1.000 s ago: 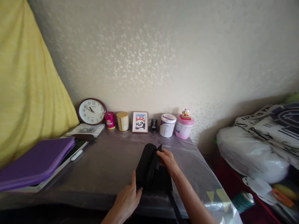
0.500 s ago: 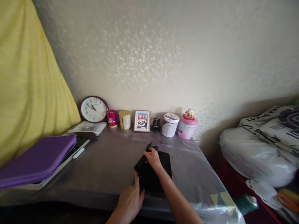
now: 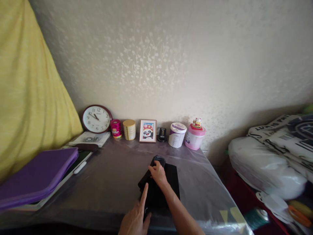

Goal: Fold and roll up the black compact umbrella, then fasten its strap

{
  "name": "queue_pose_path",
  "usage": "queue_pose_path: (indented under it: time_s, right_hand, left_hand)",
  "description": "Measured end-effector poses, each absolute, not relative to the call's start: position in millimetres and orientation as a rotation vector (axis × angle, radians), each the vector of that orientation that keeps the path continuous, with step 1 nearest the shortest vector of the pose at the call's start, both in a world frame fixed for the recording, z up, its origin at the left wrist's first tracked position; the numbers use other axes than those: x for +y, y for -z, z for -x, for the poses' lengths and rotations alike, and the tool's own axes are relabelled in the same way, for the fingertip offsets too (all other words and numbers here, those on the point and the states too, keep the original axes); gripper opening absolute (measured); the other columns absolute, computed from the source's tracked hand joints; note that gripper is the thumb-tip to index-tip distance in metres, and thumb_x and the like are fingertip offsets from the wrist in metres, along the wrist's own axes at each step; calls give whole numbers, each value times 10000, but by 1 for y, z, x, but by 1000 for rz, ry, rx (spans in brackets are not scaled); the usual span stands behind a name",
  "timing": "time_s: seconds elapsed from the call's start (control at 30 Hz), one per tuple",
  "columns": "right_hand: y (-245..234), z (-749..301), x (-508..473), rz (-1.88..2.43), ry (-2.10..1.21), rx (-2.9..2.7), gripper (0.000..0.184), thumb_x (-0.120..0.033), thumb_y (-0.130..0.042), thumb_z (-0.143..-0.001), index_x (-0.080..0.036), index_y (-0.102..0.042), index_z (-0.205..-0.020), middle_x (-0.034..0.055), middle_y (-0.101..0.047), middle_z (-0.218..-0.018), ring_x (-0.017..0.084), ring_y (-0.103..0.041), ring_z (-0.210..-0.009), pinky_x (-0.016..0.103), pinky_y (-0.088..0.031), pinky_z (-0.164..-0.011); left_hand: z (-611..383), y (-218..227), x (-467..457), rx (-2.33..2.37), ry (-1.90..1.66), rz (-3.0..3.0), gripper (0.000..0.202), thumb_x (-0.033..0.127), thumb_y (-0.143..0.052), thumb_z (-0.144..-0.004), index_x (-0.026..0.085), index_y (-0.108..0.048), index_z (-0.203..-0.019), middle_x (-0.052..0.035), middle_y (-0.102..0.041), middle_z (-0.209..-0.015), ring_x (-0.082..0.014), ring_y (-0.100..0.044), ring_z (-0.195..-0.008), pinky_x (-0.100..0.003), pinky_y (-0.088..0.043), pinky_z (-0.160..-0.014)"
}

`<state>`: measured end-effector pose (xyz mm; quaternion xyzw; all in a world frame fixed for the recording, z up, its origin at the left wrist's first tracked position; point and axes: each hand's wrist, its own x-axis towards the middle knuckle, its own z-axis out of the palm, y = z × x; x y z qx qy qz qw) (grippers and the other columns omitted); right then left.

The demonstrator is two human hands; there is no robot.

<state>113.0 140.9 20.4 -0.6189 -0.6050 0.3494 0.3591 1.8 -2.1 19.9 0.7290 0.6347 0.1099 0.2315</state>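
A black, soft-looking folded item lies near the front of the table, its exact kind unclear. Its left side is rolled or folded over, and a shiny dark bunched part sticks up at the far end. My right hand is closed over the rolled part, thumb and fingers curled on it. Below, my left hand has its index finger stretched along the near left edge of the black item. The left thumb is apart from that finger; the other left fingers are mostly hidden.
Along the wall stand a clock, a pink tin, a yellow-lidded can, a panda picture frame and two tubs. A purple folder lies at the left. Plastic-wrapped bundles are piled beyond the table's right edge.
The view has tilted up slightly, so everything sits lower. My left index finger has shifted from the item's near edge to lie more over it; the right hand keeps its hold.
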Motion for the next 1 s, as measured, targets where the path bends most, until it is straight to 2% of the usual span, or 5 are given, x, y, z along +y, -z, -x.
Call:
queue_pose_path:
  time_s: [0.23,0.4,0.53,0.7,1.0]
  right_hand:
    - [-22,-111,142,1561,-945,-1572,396,-269,-484,-761,-104,-444,-1119,31,-644,-695,153,-627,-592,214,-467,-479]
    - [-37,-112,126,1290,-1154,-1612,323,-287,-415,-826,-157,-440,-1120,25,-657,-765,145,-640,-657,224,-488,-528]
    - [-50,-125,90,1006,-778,-1976,218,-278,-407,-866,-217,-585,-976,36,-650,-925,148,-595,-876,280,-451,-804]
    - [-45,-139,71,857,-492,-2296,248,-205,-391,-878,-228,-588,-1028,30,-631,-1047,153,-505,-1064,330,-340,-970]
    - [-27,-141,138,914,-195,-2422,246,-276,-402,-889,-203,-592,-1027,44,-623,-1075,167,-432,-1160,397,-250,-1021]
  left_hand:
    - [-11,-22,8,1781,-29,-2091,698,118,-355,-804,269,22,-1372,-140,-591,-1043,-213,-608,-892,-311,-443,-762]
    - [-9,-26,11,1725,22,-2008,679,100,-308,-809,244,41,-1374,-117,-637,-921,-205,-633,-805,-304,-453,-708]
    - [-8,-20,13,1748,48,-1966,662,109,-324,-805,233,-27,-1383,-122,-631,-969,-209,-635,-823,-284,-449,-702]
    - [-11,-9,19,1776,110,-1902,636,89,-348,-787,185,-140,-1381,-151,-605,-1054,-223,-627,-869,-286,-445,-715]
    - [-13,-21,21,1808,58,-1725,729,119,-381,-791,180,54,-1372,-120,-633,-1040,-205,-634,-850,-282,-431,-702]
